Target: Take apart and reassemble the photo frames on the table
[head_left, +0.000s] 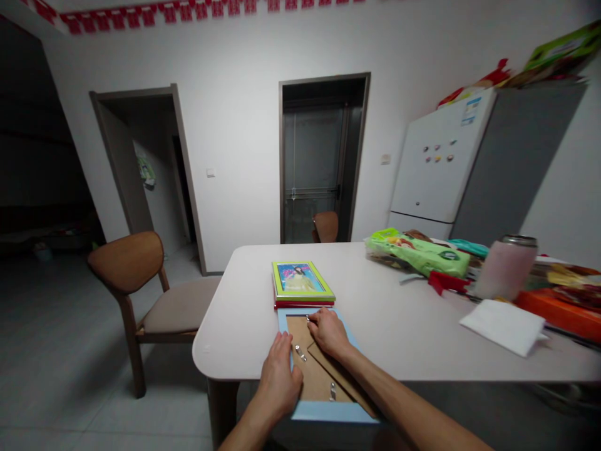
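A light-blue picture frame (323, 411) lies face down at the table's near edge, its brown backing board (313, 383) showing. On that board are metal clips, one at the left (300, 353) and one near the bottom (333, 392). My left hand (280, 377) grips the frame's left side, fingers close together on the border. At the top edge, the fingers of my right hand (327, 332) pinch a small metal clip (308, 318). My right forearm partly covers the folded stand and the frame's right side. Just beyond lies a stack of frames, with a lime-green picture frame (303, 294) on top.
A white table (248, 294) carries a green packet (417, 254), a pink tumbler (507, 269), white tissue (504, 326) and a red object (448, 282) on the right. A wooden chair (126, 263) stands at the left, a fridge (436, 163) at the back right.
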Demonstrator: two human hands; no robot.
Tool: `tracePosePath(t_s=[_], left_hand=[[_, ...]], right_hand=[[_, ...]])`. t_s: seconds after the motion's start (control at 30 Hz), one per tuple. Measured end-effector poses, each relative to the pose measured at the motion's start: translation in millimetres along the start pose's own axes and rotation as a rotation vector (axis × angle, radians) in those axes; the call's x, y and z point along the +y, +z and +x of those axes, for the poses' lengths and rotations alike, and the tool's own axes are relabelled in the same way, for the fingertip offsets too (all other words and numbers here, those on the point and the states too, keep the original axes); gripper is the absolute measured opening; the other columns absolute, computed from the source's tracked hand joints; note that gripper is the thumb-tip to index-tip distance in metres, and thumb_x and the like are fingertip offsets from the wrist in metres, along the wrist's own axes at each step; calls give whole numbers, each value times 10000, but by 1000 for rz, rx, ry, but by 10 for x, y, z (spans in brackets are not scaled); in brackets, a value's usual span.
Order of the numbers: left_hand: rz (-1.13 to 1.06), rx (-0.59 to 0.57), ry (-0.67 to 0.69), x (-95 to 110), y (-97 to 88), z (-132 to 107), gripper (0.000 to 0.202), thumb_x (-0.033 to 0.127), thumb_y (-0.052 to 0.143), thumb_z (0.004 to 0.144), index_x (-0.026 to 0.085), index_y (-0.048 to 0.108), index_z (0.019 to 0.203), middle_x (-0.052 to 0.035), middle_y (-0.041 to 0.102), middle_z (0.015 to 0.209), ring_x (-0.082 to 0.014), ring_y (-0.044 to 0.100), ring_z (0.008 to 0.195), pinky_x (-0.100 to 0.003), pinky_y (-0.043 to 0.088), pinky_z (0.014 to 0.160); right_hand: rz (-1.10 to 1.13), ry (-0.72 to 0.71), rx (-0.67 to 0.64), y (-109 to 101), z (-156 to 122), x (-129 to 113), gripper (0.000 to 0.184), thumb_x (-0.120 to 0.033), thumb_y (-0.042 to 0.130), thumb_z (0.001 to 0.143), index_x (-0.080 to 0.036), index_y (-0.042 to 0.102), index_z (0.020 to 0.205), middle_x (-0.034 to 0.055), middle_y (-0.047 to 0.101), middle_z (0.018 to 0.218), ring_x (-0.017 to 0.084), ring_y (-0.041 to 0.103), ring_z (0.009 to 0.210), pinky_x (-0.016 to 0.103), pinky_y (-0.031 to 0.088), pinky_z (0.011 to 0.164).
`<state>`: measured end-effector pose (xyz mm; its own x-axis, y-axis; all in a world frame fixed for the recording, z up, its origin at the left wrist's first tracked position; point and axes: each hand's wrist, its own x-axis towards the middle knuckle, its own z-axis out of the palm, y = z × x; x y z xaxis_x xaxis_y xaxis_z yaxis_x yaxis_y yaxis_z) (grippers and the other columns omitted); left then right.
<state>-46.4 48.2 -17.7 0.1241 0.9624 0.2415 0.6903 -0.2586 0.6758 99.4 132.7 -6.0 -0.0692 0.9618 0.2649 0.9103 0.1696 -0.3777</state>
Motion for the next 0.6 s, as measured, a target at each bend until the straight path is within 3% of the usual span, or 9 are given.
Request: tracePosePath(t_s=[0.2,0.33,0.47,0.6], left_hand=[[56,5,21,28,-4,-1,587,79,396,617,44,365,1202,-114,366,1284,-177,255,1212,-272,192,1013],[71,17,-10,52,-3,15,588,68,400,605,82,387,1193,-92,386,1274,-168,277,1203,-268,194,1011],[73,24,-10,43,6,53,593,63,398,601,52,380,1193,-108,380,1276,-166,284,1199,-250,193,1008],[55,28,-16,25,19,71,591,70,400,607,48,372,1197,-113,374,1279,-166,279,1201,-253,193,1007]], right_hand=[[37,-20,-15,-34,-40,-31,240,-253,434,739,-173,660,761,78,625,827,163,523,766,264,351,691],[69,-52,-18,-71,-44,-74,252,-184,423,711,-167,661,794,85,631,833,181,531,780,277,369,687],[118,-117,-52,-259,-158,-45,298,-174,443,674,-188,637,900,70,626,905,184,530,845,287,383,743],[251,-320,-291,-547,-471,73,394,-158,520,577,-233,618,951,53,526,1125,192,466,1020,303,334,878]])
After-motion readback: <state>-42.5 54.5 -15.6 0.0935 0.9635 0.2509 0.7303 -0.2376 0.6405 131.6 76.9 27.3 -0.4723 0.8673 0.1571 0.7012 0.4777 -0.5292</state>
